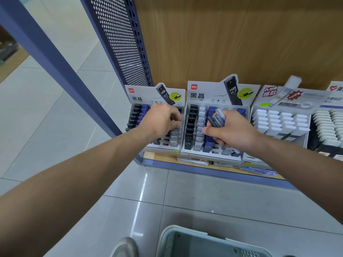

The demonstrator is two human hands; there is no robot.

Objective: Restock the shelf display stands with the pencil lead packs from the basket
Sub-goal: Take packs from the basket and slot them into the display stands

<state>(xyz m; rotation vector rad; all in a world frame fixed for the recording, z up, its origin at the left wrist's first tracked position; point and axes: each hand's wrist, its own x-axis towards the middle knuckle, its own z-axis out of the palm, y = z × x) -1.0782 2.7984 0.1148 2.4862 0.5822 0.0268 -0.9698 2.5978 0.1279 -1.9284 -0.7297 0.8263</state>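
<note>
This is a stationery shop aisle. Cardboard display stands point(211, 155) with printed brand header cards point(204, 93) hold rows of pencil lead packs point(191, 125) on a low shelf point(185, 168). The shelf has a wood-grain back panel point(241, 43) and a perforated blue metal side panel point(120, 39). A plastic basket point(178, 230) sits on the glossy tiled floor point(204, 197).

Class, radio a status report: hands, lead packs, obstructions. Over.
Right hand grips lead packs over middle stand. Left hand at left stand, grip unclear. No obstruction seen.
</note>
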